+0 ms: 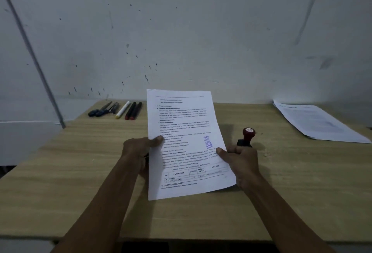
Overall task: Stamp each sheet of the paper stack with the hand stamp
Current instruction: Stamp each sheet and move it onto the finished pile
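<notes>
- Paper sheet (185, 132), printed with text and a small table low on the page, is held up above the middle of the tabletop (80, 162), tilted back so its top edge leans toward the far wall.
- It carries a purple stamped word, reading roughly "LUNAS", running sideways near its right edge.
- Left hand (138, 148) pinches the sheet's left edge about halfway up, thumb on the printed face, the other fingers curled out of sight behind the page.
- Right hand (239, 162) pinches the lower right edge the same way, thumb pressed on the front and fingers (233, 149) folded behind.
- Hand stamp (247, 137), with a dark red knob on a black base, stands upright on the tabletop just beyond the right hand; whether the fingers touch its base I cannot tell.
- Paper stack (320, 121) lies flat at the far right of the tabletop, well apart from the held sheet, its faint print showing on top.
- At the far left, a row of pens and tools lies side by side near the wall: dark-handled tools (102, 110), a white marker (122, 109) with a yellow end, and two black pens (133, 111) with red ends.
- No tray, box or other container is in view; everything rests straight on the wood-grain surface.
</notes>
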A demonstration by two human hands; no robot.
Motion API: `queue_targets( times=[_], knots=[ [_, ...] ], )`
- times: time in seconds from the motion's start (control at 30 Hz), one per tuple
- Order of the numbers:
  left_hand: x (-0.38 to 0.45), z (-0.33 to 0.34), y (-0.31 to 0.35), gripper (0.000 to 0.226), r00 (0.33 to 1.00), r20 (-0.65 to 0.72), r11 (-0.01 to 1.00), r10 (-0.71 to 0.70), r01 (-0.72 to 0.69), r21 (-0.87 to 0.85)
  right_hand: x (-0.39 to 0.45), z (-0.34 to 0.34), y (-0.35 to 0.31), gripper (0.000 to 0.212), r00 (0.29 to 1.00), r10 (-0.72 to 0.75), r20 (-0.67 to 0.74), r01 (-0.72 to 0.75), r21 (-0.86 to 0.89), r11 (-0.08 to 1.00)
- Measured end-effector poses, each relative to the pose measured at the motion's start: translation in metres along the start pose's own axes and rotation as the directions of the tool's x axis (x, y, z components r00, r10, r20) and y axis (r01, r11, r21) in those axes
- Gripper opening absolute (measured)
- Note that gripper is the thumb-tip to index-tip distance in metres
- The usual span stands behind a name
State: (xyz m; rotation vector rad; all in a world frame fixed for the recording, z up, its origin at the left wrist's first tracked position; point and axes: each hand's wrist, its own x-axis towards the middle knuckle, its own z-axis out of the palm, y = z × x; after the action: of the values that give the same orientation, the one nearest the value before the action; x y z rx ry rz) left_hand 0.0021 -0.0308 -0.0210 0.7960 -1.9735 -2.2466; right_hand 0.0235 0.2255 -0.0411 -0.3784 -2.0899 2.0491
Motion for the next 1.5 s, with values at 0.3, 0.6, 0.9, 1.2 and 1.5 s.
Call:
queue_targets(
  times=[0.3, 0.6, 0.9, 1.2, 1.5],
  knots=[
    [-0.023, 0.011, 0.023, 0.019, 0.977, -0.021, 0.971, 0.210, -0.211, -0.114, -0.001, -0.001, -0.024, 0.013, 0.982, -0.173, -0.076, 0.161, -0.145, 0.976],
    [-0.037, 0.060, 0.067, 0.013, 0.916, 0.165, 0.918, 0.365, -0.384, 0.099, 0.025, -0.045, -0.072, 0.009, 0.926, -0.307, -0.219, 0.234, -0.305, 0.923],
    [-0.049, 0.172, 0.097, 0.013, 0.824, 0.241, 0.810, 0.512, -0.557, 0.183, 0.070, -0.127, -0.101, 0.021, 0.817, -0.428, -0.385, 0.153, -0.572, 0.806],
    [-0.046, 0.313, 0.074, 0.008, 0.797, 0.396, 0.713, 0.456, -0.593, 0.373, 0.123, -0.215, -0.086, 0.020, 0.852, -0.357, -0.383, -0.113, -0.800, 0.589],
    [-0.020, 0.434, 0.029, 0.019, 0.848, 0.457, 0.694, 0.269, -0.500, 0.518, 0.188, -0.296, -0.045, 0.026, 0.898, -0.257, -0.358, -0.204, -0.854, 0.479]
  ],
)
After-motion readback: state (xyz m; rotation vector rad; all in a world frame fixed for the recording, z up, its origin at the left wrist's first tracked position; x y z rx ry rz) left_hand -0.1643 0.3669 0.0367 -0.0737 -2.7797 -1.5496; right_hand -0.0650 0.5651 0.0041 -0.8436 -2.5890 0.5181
